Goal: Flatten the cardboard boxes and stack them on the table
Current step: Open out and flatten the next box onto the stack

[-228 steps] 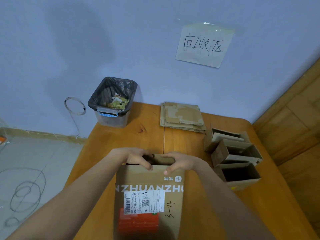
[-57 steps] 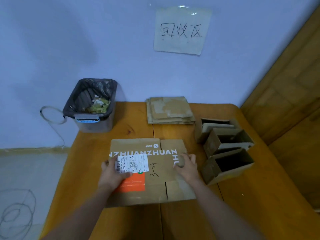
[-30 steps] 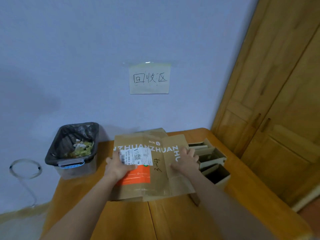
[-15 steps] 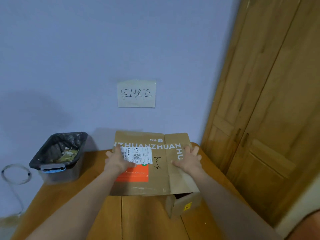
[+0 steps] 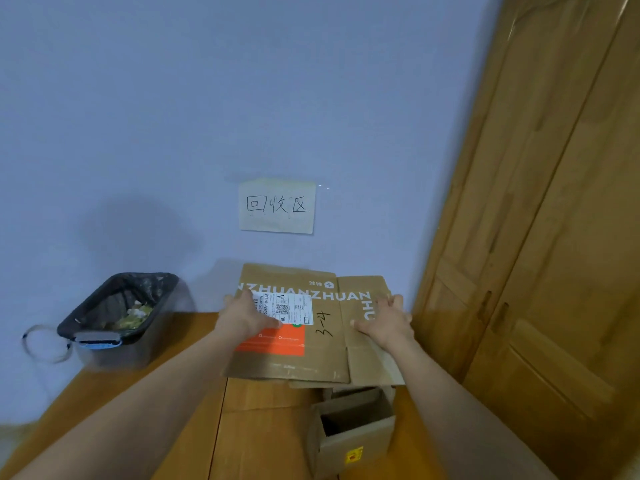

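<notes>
I hold a flattened cardboard box (image 5: 322,344) with a white label, an orange patch and "3-4" written on it, over the far part of the wooden table (image 5: 270,434) by the wall. My left hand (image 5: 247,317) grips its left edge, thumb on the label. My right hand (image 5: 384,322) holds the right flap at its edge, fingers pointing away. The flattened box hides whatever lies under it. One small open cardboard box (image 5: 349,427) with a yellow sticker stands just below the near right corner of the held box.
A bin lined with a black bag (image 5: 117,317), with scraps inside, stands at the table's far left. A paper sign (image 5: 277,206) hangs on the blue wall. Wooden doors (image 5: 540,237) close off the right side. A wire loop (image 5: 45,342) hangs left of the bin.
The box went from upright to pressed flat on the table, then both hands lifted it and carried it toward the wall. My view has tilted upward, hiding most of the other open boxes.
</notes>
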The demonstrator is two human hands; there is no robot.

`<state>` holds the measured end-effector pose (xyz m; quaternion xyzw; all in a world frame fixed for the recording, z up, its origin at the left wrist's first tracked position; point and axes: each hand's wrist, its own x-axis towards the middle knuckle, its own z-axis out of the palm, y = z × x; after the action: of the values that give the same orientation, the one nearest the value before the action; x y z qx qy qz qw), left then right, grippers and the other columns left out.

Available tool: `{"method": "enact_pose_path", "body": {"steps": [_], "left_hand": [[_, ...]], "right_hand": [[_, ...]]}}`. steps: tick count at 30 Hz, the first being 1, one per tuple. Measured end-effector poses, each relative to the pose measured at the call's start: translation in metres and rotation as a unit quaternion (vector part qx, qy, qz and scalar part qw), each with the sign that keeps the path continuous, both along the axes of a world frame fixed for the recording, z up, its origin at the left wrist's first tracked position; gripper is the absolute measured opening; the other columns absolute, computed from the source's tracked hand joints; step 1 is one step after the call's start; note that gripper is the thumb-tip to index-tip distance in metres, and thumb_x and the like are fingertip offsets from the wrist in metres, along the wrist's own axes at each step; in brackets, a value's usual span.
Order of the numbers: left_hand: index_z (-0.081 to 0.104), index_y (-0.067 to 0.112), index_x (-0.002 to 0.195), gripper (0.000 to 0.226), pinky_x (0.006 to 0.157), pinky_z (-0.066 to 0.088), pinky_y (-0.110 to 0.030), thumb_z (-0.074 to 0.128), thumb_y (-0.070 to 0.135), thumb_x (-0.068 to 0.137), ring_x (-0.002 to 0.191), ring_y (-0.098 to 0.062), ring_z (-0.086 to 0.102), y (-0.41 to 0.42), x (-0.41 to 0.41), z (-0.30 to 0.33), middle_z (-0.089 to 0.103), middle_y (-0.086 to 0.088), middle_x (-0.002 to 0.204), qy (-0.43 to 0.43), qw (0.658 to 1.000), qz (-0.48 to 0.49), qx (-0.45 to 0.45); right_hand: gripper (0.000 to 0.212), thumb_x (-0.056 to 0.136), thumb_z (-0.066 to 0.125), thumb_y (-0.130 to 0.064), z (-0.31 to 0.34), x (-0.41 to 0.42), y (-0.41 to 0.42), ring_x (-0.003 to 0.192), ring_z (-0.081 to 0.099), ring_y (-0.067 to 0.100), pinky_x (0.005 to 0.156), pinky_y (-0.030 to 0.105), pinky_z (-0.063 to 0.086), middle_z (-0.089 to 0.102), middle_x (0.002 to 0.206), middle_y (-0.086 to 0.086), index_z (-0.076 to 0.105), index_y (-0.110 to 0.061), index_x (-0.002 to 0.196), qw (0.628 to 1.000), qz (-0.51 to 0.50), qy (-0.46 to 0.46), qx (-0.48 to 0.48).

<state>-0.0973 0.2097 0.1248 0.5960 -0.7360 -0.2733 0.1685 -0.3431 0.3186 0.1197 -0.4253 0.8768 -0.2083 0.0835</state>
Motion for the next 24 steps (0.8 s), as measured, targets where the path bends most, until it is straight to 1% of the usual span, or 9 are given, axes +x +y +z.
{"method": "enact_pose_path", "body": {"steps": [5, 10, 18, 24], "left_hand": [[0.034, 0.009, 0.141, 0.091, 0.105, 0.042, -0.048, 0.077, 0.053, 0.073, 0.119, -0.036, 0.048, -0.045, -0.015, -0.001, 0.030, -0.016, 0.139, -0.034, 0.999, 0.007, -0.019], [0.041, 0.006, 0.137, 0.085, 0.105, 0.042, -0.044, 0.076, 0.052, 0.075, 0.119, -0.035, 0.048, -0.109, -0.038, -0.008, 0.019, -0.012, 0.148, -0.022, 0.999, 0.010, -0.032], [0.043, 0.011, 0.138, 0.080, 0.107, 0.037, -0.046, 0.070, 0.057, 0.078, 0.129, -0.038, 0.041, -0.183, -0.070, -0.048, 0.020, -0.012, 0.154, -0.030, 0.999, -0.009, -0.030], [0.041, 0.012, 0.141, 0.084, 0.109, 0.036, -0.046, 0.065, 0.063, 0.079, 0.132, -0.036, 0.041, -0.233, -0.095, -0.086, 0.021, -0.009, 0.157, -0.053, 0.999, -0.004, -0.012]], "right_hand": [[0.082, 0.077, 0.065, -0.059, 0.004, -0.017, -0.050, 0.128, 0.032, 0.035, 0.102, 0.045, 0.039, 0.017, 0.150, 0.002, 0.034, -0.024, 0.144, 1.000, 0.016, 0.007, 0.006], [0.084, 0.078, 0.066, -0.058, 0.001, -0.040, -0.114, 0.130, 0.029, 0.033, 0.099, 0.047, 0.037, 0.018, 0.151, 0.000, 0.030, -0.023, 0.146, 1.000, 0.019, -0.009, 0.005], [0.080, 0.081, 0.058, -0.061, -0.029, -0.072, -0.189, 0.127, 0.032, 0.034, 0.101, 0.044, 0.036, 0.022, 0.150, 0.002, 0.032, -0.022, 0.145, 0.998, 0.030, 0.023, 0.045], [0.082, 0.083, 0.055, -0.060, -0.061, -0.103, -0.250, 0.130, 0.027, 0.036, 0.102, 0.046, 0.035, 0.011, 0.155, 0.001, 0.022, -0.024, 0.149, 0.995, 0.055, 0.014, 0.079]]}}
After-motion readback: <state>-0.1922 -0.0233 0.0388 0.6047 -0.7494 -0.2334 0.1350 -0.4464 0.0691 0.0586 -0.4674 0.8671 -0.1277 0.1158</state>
